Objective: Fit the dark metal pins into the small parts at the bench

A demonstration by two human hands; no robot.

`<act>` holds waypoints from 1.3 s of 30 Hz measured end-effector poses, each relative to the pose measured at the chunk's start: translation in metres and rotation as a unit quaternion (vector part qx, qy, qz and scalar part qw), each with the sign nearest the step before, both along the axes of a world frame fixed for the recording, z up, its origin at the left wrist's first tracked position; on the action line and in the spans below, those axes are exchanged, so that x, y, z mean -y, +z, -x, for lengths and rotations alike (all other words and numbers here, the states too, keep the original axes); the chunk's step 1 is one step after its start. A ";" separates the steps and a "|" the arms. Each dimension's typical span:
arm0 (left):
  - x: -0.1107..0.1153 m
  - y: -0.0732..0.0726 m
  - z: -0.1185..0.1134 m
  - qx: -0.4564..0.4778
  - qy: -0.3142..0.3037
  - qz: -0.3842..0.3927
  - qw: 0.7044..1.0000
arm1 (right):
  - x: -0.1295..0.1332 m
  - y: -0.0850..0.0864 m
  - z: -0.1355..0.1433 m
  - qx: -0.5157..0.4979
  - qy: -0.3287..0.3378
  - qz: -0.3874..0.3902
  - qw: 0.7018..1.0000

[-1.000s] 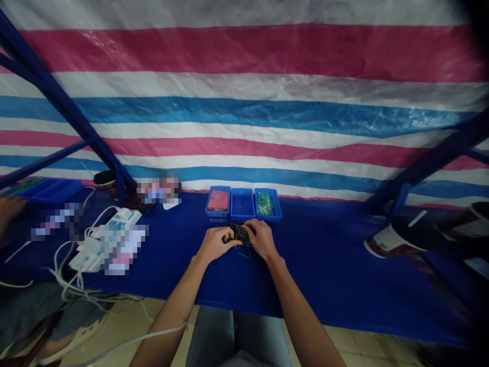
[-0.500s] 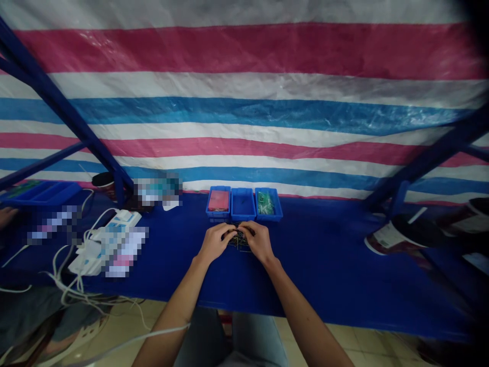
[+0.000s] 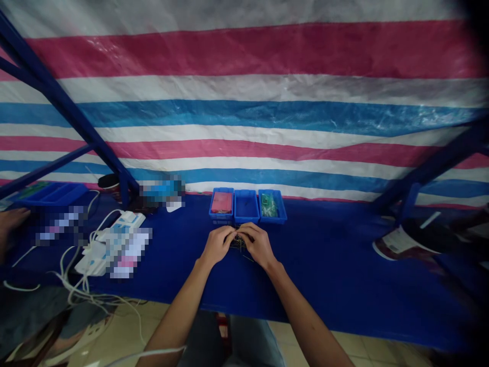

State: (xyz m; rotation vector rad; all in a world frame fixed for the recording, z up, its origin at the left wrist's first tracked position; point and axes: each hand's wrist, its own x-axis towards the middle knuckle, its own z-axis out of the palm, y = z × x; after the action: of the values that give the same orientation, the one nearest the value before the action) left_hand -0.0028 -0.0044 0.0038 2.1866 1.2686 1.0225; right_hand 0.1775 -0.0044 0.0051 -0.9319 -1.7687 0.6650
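Observation:
My left hand [image 3: 218, 244] and my right hand [image 3: 258, 244] meet fingertip to fingertip at the middle of the blue table [image 3: 313, 275]. Both are closed in a pinch; whatever lies between the fingertips is too small to make out. Below them on the table is a loose heap of thin, wire-like pieces [image 3: 240, 243], partly covered by the fingers. Just beyond stand three small blue bins: the left bin holds pinkish-red flat pieces [image 3: 222, 202], the middle bin [image 3: 246, 206] shows a bare bottom, and the right bin holds green and clear small pieces [image 3: 269, 205].
A white power strip [image 3: 110, 242] with tangled white cables [image 3: 71, 285] lies to the left. Further left are a blue tray [image 3: 57, 193] and another person's hand [image 3: 11, 219]. A paper cup [image 3: 401, 242] stands at right. Blue frame bars [image 3: 72, 112] slant behind, before a striped sheet [image 3: 267, 117].
My fingertips have come together above the wire-like heap; before, they were slightly apart. The view has shifted a little, and the other person's hand reaches further in at left.

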 end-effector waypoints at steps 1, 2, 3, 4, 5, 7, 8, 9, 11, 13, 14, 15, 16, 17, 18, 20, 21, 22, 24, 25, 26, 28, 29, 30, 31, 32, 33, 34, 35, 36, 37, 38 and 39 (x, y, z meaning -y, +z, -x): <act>0.000 0.000 0.000 0.002 0.000 0.003 1.000 | 0.000 -0.001 0.000 0.001 -0.002 -0.002 1.000; 0.000 0.000 0.000 0.006 -0.001 0.006 1.000 | 0.000 -0.002 0.000 0.003 -0.005 -0.004 1.000; 0.000 0.000 0.000 0.010 -0.002 0.007 1.000 | 0.000 -0.003 0.000 0.004 -0.009 -0.006 1.000; 0.000 -0.001 0.000 0.014 -0.003 0.008 1.000 | 0.000 -0.004 0.000 0.006 -0.013 -0.008 1.000; -0.001 -0.001 0.000 0.016 -0.006 0.008 1.000 | -0.001 -0.004 0.000 0.010 -0.016 -0.011 1.000; -0.002 -0.002 0.000 0.018 -0.008 0.008 1.000 | -0.002 -0.006 0.000 0.022 -0.019 -0.018 0.999; -0.003 -0.002 0.000 0.019 -0.007 0.008 1.000 | -0.002 -0.007 0.000 0.029 -0.022 -0.022 0.999; -0.003 -0.003 0.000 0.019 -0.007 0.007 1.000 | -0.003 -0.008 0.001 0.036 -0.027 -0.024 0.999; -0.003 -0.003 0.000 0.022 -0.003 0.002 1.000 | -0.003 -0.009 0.001 0.052 -0.037 -0.021 0.998; -0.003 -0.003 0.000 0.023 0.000 -0.004 1.000 | -0.004 -0.010 0.002 0.072 -0.039 -0.014 0.997; -0.003 -0.003 0.000 0.022 0.001 -0.006 1.000 | -0.003 -0.009 0.002 0.082 -0.037 -0.010 0.996; -0.003 -0.003 0.000 0.022 0.003 -0.008 1.000 | -0.003 -0.009 0.001 0.091 -0.036 -0.008 0.995; -0.003 -0.003 0.000 0.021 0.003 -0.009 1.000 | -0.002 -0.008 0.001 0.100 -0.037 -0.007 0.994; -0.002 -0.003 0.000 0.020 0.003 -0.009 1.000 | -0.002 -0.007 0.001 0.110 -0.039 -0.007 0.993; -0.002 -0.002 0.000 0.020 0.001 -0.009 1.000 | -0.001 -0.006 0.001 0.121 -0.044 -0.008 0.992; -0.002 -0.002 -0.001 0.022 -0.006 -0.007 1.000 | 0.000 -0.005 0.002 0.151 -0.055 -0.014 0.987; -0.002 -0.002 -0.001 0.025 -0.012 -0.006 1.000 | 0.000 -0.005 0.002 0.167 -0.063 -0.018 0.984; -0.001 -0.002 -0.001 0.028 -0.018 -0.005 0.999 | 0.000 -0.005 0.003 0.182 -0.071 -0.021 0.980; -0.001 -0.002 -0.002 0.031 -0.027 -0.005 0.999 | -0.001 -0.006 0.004 0.202 -0.089 -0.024 0.975; -0.001 -0.002 -0.002 0.032 -0.028 -0.006 0.999 | -0.001 -0.007 0.004 0.207 -0.095 -0.022 0.973; 0.000 -0.002 -0.002 0.032 -0.028 -0.008 0.999 | -0.001 -0.007 0.004 0.209 -0.100 -0.019 0.973; 0.000 -0.002 -0.003 0.033 -0.025 -0.011 0.999 | -0.002 -0.009 0.004 0.204 -0.107 -0.013 0.973; 0.000 -0.002 -0.003 0.032 -0.022 -0.012 0.999 | -0.002 -0.009 0.004 0.199 -0.110 -0.011 0.974; 0.000 -0.002 -0.003 0.031 -0.017 -0.012 0.999 | -0.002 -0.010 0.004 0.191 -0.111 -0.011 0.975; 0.000 -0.001 -0.003 0.031 -0.013 -0.012 0.999 | -0.002 -0.010 0.003 0.182 -0.109 -0.012 0.977; -0.001 -0.001 -0.003 0.032 -0.008 -0.010 0.999 | -0.003 -0.010 0.003 0.173 -0.103 -0.015 0.979; -0.001 -0.001 -0.003 0.034 -0.003 -0.008 0.999 | -0.003 -0.009 0.002 0.165 -0.095 -0.017 0.982; -0.001 0.000 -0.003 0.037 0.000 -0.006 0.999 | -0.003 -0.009 0.001 0.158 -0.085 -0.018 0.984; -0.001 0.000 -0.002 0.040 0.004 -0.003 0.999 | -0.003 -0.008 0.000 0.151 -0.077 -0.019 0.985; -0.001 0.000 -0.002 0.043 0.007 -0.001 0.999 | -0.003 -0.008 0.000 0.144 -0.072 -0.017 0.987; -0.001 0.000 -0.002 0.048 0.010 0.000 0.999 | -0.003 -0.008 -0.001 0.137 -0.067 -0.015 0.988; -0.002 0.000 -0.001 0.054 0.014 0.001 0.998 | -0.004 -0.007 -0.002 0.127 -0.063 -0.013 0.990; -0.002 0.000 -0.001 0.062 0.018 0.003 0.998 | -0.004 -0.006 -0.002 0.116 -0.060 -0.011 0.991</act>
State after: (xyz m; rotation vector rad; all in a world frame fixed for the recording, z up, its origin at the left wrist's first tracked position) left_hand -0.0019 -0.0026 0.0036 2.0680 1.2573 1.1482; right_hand 0.1797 -0.0006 -0.0014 -1.1282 -1.9015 0.4751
